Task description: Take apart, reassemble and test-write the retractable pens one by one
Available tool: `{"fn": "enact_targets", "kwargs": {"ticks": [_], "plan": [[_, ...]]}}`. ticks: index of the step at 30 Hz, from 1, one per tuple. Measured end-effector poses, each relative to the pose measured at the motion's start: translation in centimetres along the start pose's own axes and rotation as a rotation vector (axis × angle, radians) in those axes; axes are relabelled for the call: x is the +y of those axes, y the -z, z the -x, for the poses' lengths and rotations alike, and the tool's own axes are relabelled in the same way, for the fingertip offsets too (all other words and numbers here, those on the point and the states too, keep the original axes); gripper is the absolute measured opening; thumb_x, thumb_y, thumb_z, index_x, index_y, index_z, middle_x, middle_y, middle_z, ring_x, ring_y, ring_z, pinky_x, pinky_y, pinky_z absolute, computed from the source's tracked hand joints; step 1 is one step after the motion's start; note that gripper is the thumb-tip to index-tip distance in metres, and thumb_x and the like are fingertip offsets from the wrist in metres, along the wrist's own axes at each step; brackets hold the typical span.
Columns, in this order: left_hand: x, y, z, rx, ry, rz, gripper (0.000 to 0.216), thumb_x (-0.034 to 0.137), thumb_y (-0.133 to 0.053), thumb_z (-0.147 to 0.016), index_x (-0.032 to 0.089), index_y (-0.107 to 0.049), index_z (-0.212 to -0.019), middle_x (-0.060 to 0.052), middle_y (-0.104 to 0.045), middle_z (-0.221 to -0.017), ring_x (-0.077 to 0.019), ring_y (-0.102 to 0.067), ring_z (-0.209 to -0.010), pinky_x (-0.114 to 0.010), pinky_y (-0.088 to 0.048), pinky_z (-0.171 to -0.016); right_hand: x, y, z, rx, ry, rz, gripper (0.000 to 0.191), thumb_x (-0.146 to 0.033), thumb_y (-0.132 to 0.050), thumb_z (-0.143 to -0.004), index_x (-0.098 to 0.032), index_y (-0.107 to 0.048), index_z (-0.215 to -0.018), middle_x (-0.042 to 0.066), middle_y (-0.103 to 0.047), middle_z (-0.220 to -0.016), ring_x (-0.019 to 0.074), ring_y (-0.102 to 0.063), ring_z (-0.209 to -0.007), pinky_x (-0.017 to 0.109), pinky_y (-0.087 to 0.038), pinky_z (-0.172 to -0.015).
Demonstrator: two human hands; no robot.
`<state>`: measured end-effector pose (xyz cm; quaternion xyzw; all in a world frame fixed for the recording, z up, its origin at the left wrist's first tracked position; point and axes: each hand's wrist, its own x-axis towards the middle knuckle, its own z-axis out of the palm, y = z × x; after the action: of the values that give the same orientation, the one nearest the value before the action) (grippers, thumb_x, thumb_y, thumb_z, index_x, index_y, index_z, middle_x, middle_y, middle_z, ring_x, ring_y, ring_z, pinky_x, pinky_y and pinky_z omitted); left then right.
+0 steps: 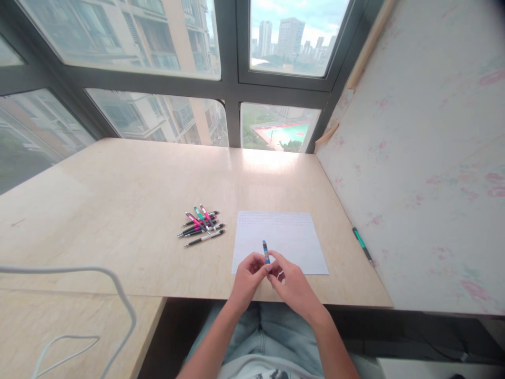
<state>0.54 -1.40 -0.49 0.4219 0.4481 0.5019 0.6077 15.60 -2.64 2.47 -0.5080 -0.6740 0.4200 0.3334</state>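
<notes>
Blue pen (266, 251) stood nearly upright, lower end pinched between fingertips of left hand (248, 276) and right hand (290, 281), probably to steady it, above near edge of paper sheet (284, 237) on desk (118, 210). Pen pile (202, 223) lay left of sheet; teal pen (362, 243) lay by wall (426, 158).

Left hand (248, 275) and right hand (291, 283) are ungloved, forearms (215, 337) bare. Light blue denim jeans (261, 329); pale grey top (252, 367) with a dark print.

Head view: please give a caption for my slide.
Left hand and right hand hold a blue pen over a paper sheet; more pens lie nearby.
</notes>
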Motion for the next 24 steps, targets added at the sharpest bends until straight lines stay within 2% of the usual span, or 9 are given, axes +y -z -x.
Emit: {"fn": "enact_targets", "kwargs": {"ticks": [2, 4, 6, 8, 13, 18, 24], "plan": [[0.0, 0.0, 0.0, -0.006, -0.006, -0.009, 0.021, 0.036, -0.071, -0.078, 0.017, -0.063, -0.08, -0.001, -0.063, -0.073, -0.0152, -0.055, -0.069, -0.027, -0.044, -0.068, 0.6, 0.2, 0.1, 0.024, -0.008, -0.068, 0.054, -0.018, -0.054, -0.086, -0.025, -0.041, -0.139, 0.003, -0.067, -0.09, 0.0173, -0.065, -0.079, 0.033, -0.054, -0.075], [0.0, 0.1, 0.0, -0.015, -0.023, -0.01, 0.021, 0.037, -0.066, -0.082, 0.017, -0.064, -0.083, -0.002, -0.065, -0.075, -0.0153, -0.055, -0.069, -0.028, -0.044, -0.07, 1.0, 0.5, 0.2, 0.07, -0.031, -0.181, 0.07, -0.018, -0.055, -0.085, -0.026, -0.024, -0.148, 0.003, -0.067, -0.094, 0.0179, -0.067, -0.08, 0.036, -0.055, -0.077], [0.0, 0.2, 0.0, -0.018, -0.037, -0.001, 0.022, 0.039, -0.062, -0.085, 0.017, -0.065, -0.084, -0.004, -0.066, -0.077, -0.0153, -0.055, -0.069, -0.028, -0.043, -0.07, 1.2, 1.0, 0.2, 0.121, -0.066, -0.304, 0.083, -0.019, -0.057, -0.085, -0.028, -0.007, -0.151, 0.003, -0.067, -0.097, 0.018, -0.068, -0.078, 0.039, -0.057, -0.077], [0.0, 0.3, 0.0, -0.012, -0.039, 0.014, 0.025, 0.041, -0.061, -0.085, 0.016, -0.065, -0.082, -0.005, -0.066, -0.077, -0.0156, -0.055, -0.068, -0.028, -0.043, -0.069, 1.0, 1.5, 0.3, 0.162, -0.097, -0.402, 0.09, -0.022, -0.06, -0.085, -0.03, 0.0, -0.151, 0.003, -0.066, -0.097, 0.0179, -0.068, -0.077, 0.041, -0.057, -0.077], [0.1, 0.3, -0.1, 0.002, -0.029, 0.069, 0.027, 0.042, -0.062, -0.085, 0.016, -0.065, -0.081, -0.005, -0.065, -0.076, -0.0154, -0.054, -0.067, -0.028, -0.042, -0.068, 0.4, 2.2, 0.3, 0.224, -0.122, -0.567, 0.099, -0.026, -0.067, -0.082, -0.031, 0.004, -0.151, 0.0, -0.066, -0.091, 0.0172, -0.069, -0.071, 0.04, -0.058, -0.074], [-0.1, 0.4, -0.2, 0.001, -0.017, 0.106, 0.025, 0.04, -0.06, -0.087, 0.016, -0.065, -0.082, -0.005, -0.064, -0.078, -0.0146, -0.053, -0.068, -0.027, -0.042, -0.069, 0.7, 2.1, 0.2, 0.286, -0.152, -0.636, 0.096, -0.029, -0.072, -0.078, -0.03, -0.007, -0.149, 0.0, -0.068, -0.087, 0.0183, -0.07, -0.069, 0.037, -0.058, -0.069], [0.0, 0.4, -0.2, 0.005, 0.001, 0.163, 0.024, 0.038, -0.061, -0.086, 0.016, -0.065, -0.081, -0.005, -0.064, -0.078, -0.014, -0.052, -0.068, -0.027, -0.041, -0.069, 1.4, 1.6, 0.2, 0.33, -0.164, -0.695, 0.095, -0.029, -0.076, -0.074, -0.029, -0.012, -0.145, -0.001, -0.069, -0.083, 0.0173, -0.069, -0.065, 0.035, -0.058, -0.068]]}}
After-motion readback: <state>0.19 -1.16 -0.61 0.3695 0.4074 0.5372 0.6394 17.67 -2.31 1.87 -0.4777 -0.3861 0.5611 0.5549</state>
